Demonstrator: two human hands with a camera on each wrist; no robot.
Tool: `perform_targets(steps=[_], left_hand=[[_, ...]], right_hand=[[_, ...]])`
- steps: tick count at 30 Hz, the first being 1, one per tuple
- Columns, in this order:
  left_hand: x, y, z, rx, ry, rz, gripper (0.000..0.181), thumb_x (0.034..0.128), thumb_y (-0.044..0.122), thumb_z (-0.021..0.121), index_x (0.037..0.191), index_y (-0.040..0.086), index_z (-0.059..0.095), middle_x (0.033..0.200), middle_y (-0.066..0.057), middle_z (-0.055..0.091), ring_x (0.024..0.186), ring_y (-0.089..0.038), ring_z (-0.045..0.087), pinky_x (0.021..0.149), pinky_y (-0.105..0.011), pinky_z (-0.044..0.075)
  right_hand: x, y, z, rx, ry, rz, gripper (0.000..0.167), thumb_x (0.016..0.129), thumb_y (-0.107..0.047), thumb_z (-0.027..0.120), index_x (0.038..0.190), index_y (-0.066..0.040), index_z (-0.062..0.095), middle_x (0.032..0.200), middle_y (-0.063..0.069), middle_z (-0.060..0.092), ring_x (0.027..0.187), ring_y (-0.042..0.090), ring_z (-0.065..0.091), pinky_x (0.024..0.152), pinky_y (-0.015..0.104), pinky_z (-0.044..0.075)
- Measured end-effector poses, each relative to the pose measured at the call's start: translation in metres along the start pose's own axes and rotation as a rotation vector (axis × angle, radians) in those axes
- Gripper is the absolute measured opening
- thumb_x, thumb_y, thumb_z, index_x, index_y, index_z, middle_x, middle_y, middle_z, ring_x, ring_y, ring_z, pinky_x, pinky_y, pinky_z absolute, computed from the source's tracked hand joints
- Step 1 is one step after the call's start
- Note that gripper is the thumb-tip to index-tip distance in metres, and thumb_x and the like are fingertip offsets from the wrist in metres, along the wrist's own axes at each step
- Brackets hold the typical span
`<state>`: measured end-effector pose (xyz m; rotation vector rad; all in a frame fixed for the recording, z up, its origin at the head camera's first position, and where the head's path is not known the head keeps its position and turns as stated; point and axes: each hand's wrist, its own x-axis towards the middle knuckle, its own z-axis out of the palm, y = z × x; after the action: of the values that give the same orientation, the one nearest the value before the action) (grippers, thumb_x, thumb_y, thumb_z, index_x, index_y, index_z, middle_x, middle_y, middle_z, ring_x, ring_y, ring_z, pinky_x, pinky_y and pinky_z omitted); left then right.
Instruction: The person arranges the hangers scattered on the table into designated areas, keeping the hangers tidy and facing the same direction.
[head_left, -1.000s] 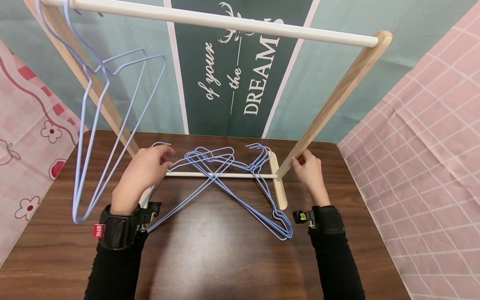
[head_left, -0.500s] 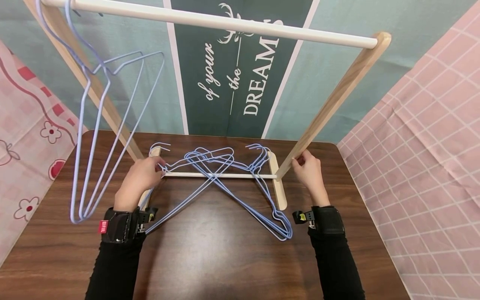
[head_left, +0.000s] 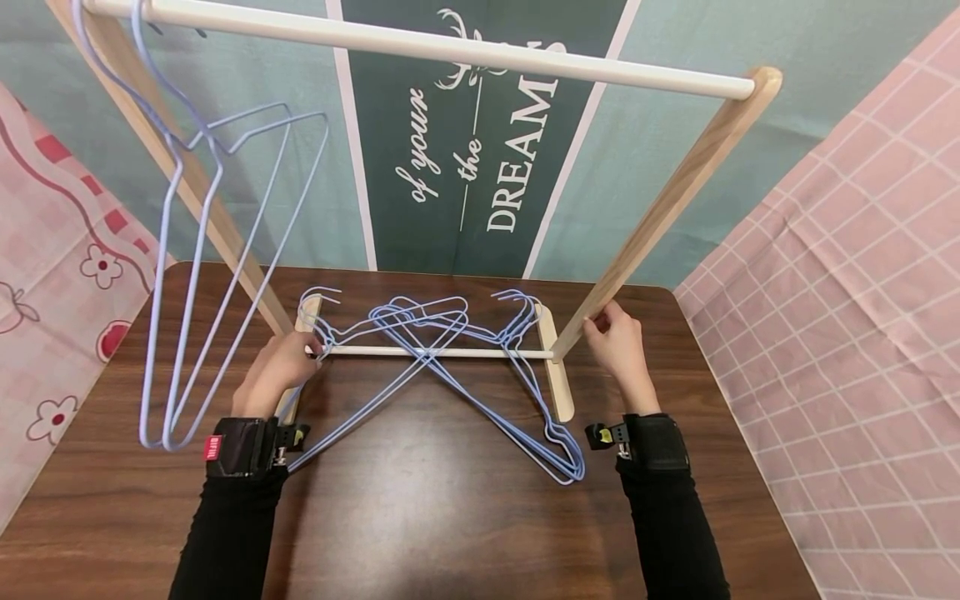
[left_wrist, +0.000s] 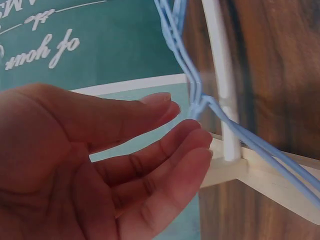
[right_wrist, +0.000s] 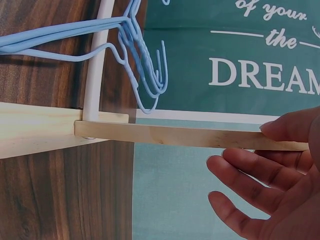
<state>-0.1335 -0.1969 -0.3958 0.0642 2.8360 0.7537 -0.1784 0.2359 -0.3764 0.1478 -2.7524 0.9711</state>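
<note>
Head view caught the left hand (head_left: pixel 273 372), fingers loosely bent and holding nothing, at the necks of blue hangers (left_wrist: pixel 199 102); I couldn't tell if they touched. The right hand (head_left: pixel 619 348) pinched the right post (head_left: pixel 669 204) between thumb and fingers. Those hangers crossed a second bunch (right_wrist: pixel 65 32) over the lower bar (head_left: pixel 486 353), toward the far edge of the surface (head_left: pixel 450 533). Two more hangers (head_left: pixel 157 292) hung from the rail above (head_left: pixel 525 58).
</note>
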Motion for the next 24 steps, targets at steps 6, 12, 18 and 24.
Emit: perform_targets(steps=[6,12,18,24], left_hand=[[0.005,-0.011,0.008,0.006,0.026,0.047,0.015,0.0770,0.004,0.059,0.089,-0.004,0.061,0.085,-0.021,0.060,0.066,-0.028,0.051,0.062,-0.041,0.042],[0.009,-0.016,0.013,0.003,-0.006,0.035,0.012,0.0802,0.003,0.059,0.090,-0.004,0.060,0.080,-0.015,0.057,0.066,-0.025,0.048,0.061,-0.037,0.040],[0.011,-0.019,0.015,-0.038,0.025,0.064,0.014,0.0806,0.001,0.056,0.093,-0.005,0.059,0.077,-0.015,0.059,0.065,-0.025,0.052,0.058,-0.035,0.041],[0.012,-0.023,0.018,-0.037,0.058,0.070,0.016,0.0806,0.001,0.056,0.095,-0.006,0.059,0.080,-0.019,0.060,0.071,-0.030,0.056,0.062,-0.040,0.043]], right_hand=[[0.000,0.000,0.001,-0.009,0.010,-0.009,0.017,0.087,-0.005,0.054,0.100,0.007,0.056,0.077,0.022,0.059,0.062,0.031,0.055,0.051,0.032,0.037],[0.000,0.000,0.001,-0.010,0.016,-0.017,0.017,0.087,-0.005,0.054,0.100,0.007,0.057,0.077,0.022,0.059,0.061,0.031,0.054,0.050,0.032,0.037],[0.000,0.001,0.001,-0.014,0.021,-0.020,0.017,0.087,-0.005,0.054,0.099,0.006,0.057,0.076,0.021,0.059,0.061,0.030,0.054,0.050,0.031,0.037],[0.000,0.000,0.001,-0.008,0.016,-0.020,0.017,0.087,-0.005,0.054,0.100,0.006,0.057,0.076,0.021,0.059,0.061,0.029,0.054,0.050,0.030,0.037]])
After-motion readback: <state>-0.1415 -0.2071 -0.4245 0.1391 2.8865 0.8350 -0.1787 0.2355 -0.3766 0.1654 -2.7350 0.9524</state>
